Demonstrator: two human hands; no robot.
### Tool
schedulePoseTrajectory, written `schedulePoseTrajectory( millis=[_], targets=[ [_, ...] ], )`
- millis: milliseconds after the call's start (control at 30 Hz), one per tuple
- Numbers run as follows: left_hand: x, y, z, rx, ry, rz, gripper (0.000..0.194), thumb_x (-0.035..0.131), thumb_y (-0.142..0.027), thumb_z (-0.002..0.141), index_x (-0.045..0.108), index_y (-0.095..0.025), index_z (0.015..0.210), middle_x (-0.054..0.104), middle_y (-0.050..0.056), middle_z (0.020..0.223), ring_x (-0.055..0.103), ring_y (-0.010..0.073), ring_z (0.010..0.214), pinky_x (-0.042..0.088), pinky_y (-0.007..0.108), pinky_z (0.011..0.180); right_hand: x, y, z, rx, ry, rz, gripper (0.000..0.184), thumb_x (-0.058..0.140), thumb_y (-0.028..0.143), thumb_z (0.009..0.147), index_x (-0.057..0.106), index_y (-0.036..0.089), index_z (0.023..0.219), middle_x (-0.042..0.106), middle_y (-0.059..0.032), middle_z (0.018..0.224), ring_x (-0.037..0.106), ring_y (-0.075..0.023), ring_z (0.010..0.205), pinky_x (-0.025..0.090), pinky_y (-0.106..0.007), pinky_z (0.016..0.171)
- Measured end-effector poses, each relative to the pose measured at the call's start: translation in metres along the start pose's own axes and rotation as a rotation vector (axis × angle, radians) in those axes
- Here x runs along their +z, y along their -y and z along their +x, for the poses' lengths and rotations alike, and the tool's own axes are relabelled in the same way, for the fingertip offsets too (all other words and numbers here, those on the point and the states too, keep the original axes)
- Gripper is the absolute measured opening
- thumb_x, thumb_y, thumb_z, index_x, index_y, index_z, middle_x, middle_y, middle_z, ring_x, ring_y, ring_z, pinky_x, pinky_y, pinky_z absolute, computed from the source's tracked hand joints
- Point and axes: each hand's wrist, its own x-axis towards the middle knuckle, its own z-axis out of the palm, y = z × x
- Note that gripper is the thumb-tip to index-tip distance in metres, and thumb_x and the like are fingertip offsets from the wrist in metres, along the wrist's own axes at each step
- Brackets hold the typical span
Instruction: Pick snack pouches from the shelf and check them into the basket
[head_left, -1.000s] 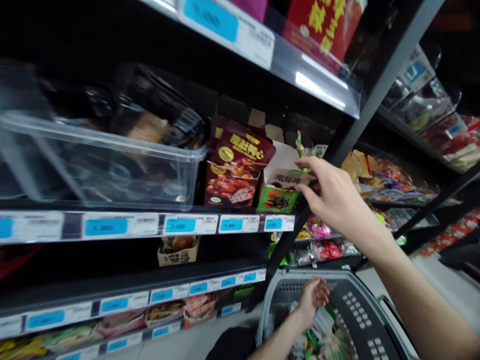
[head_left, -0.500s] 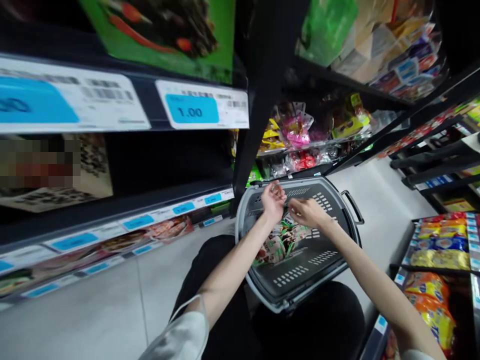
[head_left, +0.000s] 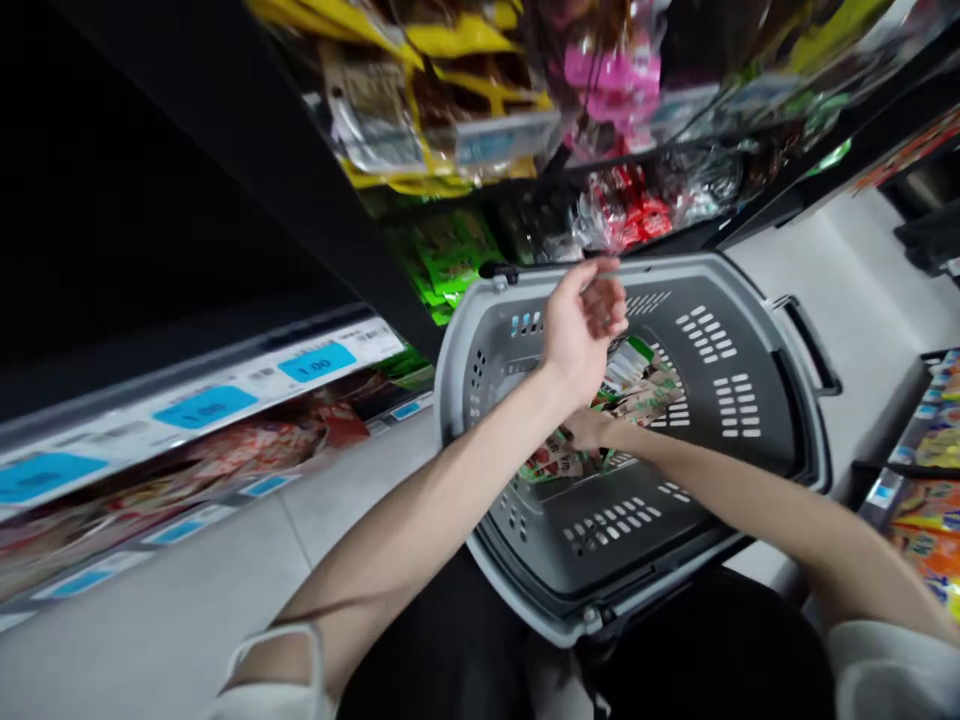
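My left hand (head_left: 583,325) is held over the far side of a grey shopping basket (head_left: 720,400). Its palm is turned up, the fingers loosely bent and the thumb apart, with nothing visible in it. Lower down, my right hand (head_left: 589,430) reaches into the basket under my left wrist, touching or nearly touching the snack packets (head_left: 645,390) on the basket floor. Its fingers are hidden by my left forearm and the packets, so any grip does not show. Printed in green, brown and white, the packets lie loosely in a small heap.
Yellow bags (head_left: 450,90), green packets (head_left: 450,250) and red packets (head_left: 630,210) fill the shelves right behind the basket. A shelf edge with price labels (head_left: 202,405) runs along the left. Orange bags (head_left: 926,535) stand at the right. The basket's side handle (head_left: 810,345) sticks out rightward.
The view has come closer to the basket. My right hand has gone from beside the left hand down among the packets, under the left wrist. My left hand stays raised over the basket.
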Motion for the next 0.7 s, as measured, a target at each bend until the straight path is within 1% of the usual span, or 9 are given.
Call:
schedulePoseTrajectory(
  millis=[67,133,200,333,400,500,567,633,700],
  targets=[
    [0.004,-0.005,0.001,0.022,0.077,0.177,0.024,0.044,-0.031,0.102,0.063,-0.016,0.101,0.06,-0.001,0.077,0.057,0.0072,0.062,0.037,0.021,0.061,0.005,-0.006,0.012,0.018,-0.015,0.014,0.041,0.078,0.025,0.078,0.073,0.004,0.112,0.073,-0.0236,0.117,0.067,-0.0324,0.113,0.054,-0.033,0.093],
    [0.008,-0.008,-0.001,0.074,0.162,0.315,0.024,0.04,-0.022,0.103,0.062,-0.014,0.097,0.057,-0.003,0.071,0.055,0.0052,0.057,0.034,0.019,0.06,0.008,-0.009,0.019,0.039,-0.026,0.032,0.037,0.074,0.029,0.083,0.074,0.005,0.112,0.074,-0.0213,0.112,0.069,-0.0308,0.109,0.053,-0.03,0.09],
    [0.01,-0.006,-0.005,0.161,0.273,0.484,0.019,0.045,-0.013,0.099,0.062,-0.013,0.09,0.059,-0.004,0.066,0.056,0.0061,0.056,0.036,0.019,0.059,0.01,-0.005,0.021,0.047,-0.044,0.035,0.036,0.071,0.033,0.086,0.074,0.008,0.111,0.076,-0.0177,0.108,0.07,-0.0281,0.105,0.052,-0.027,0.086],
    [0.004,0.012,-0.005,0.302,0.432,0.788,0.016,0.054,-0.007,0.091,0.067,-0.013,0.086,0.067,0.0,0.071,0.068,0.0146,0.072,0.05,0.028,0.074,0.008,0.016,0.02,0.036,-0.096,-0.018,0.043,0.071,0.027,0.084,0.069,0.007,0.123,0.071,-0.0203,0.124,0.068,-0.0282,0.112,0.05,-0.026,0.086],
    [-0.004,0.021,-0.002,0.369,0.47,0.893,0.017,0.055,-0.005,0.088,0.069,-0.014,0.084,0.068,0.0,0.071,0.07,0.0173,0.078,0.051,0.032,0.084,0.001,0.024,0.018,0.025,-0.09,-0.049,0.047,0.073,0.02,0.078,0.068,0.007,0.123,0.072,-0.0202,0.121,0.07,-0.0281,0.105,0.051,-0.027,0.08],
    [-0.019,0.023,0.005,0.37,0.512,0.956,0.017,0.061,-0.001,0.08,0.069,-0.015,0.078,0.067,-0.001,0.072,0.07,0.0207,0.086,0.049,0.036,0.092,-0.024,0.029,0.012,-0.022,-0.051,-0.085,0.042,0.077,0.014,0.069,0.074,0.01,0.111,0.077,-0.0146,0.102,0.072,-0.0272,0.088,0.05,-0.027,0.07],
    [-0.029,0.014,0.008,0.304,0.467,0.915,0.017,0.062,0.002,0.077,0.07,-0.014,0.077,0.068,0.0,0.078,0.07,0.0234,0.096,0.048,0.036,0.095,-0.049,0.026,-0.001,-0.092,-0.046,-0.104,0.038,0.081,0.016,0.065,0.077,0.014,0.103,0.077,-0.0092,0.094,0.071,-0.0251,0.083,0.049,-0.027,0.068],
    [-0.038,-0.004,0.011,0.207,0.4,0.893,0.017,0.061,0.002,0.077,0.071,-0.012,0.08,0.069,0.002,0.086,0.068,0.0255,0.106,0.046,0.035,0.097,-0.076,0.019,-0.021,-0.201,-0.103,-0.111,0.033,0.083,0.019,0.065,0.077,0.017,0.097,0.075,-0.0041,0.089,0.068,-0.0202,0.078,0.047,-0.026,0.067],
    [-0.042,-0.025,0.011,0.091,0.38,0.935,0.014,0.061,-0.001,0.08,0.071,-0.009,0.086,0.07,0.002,0.091,0.067,0.0268,0.112,0.045,0.033,0.097,-0.102,0.009,-0.049,-0.296,-0.231,-0.045,0.027,0.081,0.019,0.067,0.077,0.017,0.093,0.072,-0.0013,0.083,0.063,-0.0161,0.073,0.046,-0.025,0.065]
  ],
)
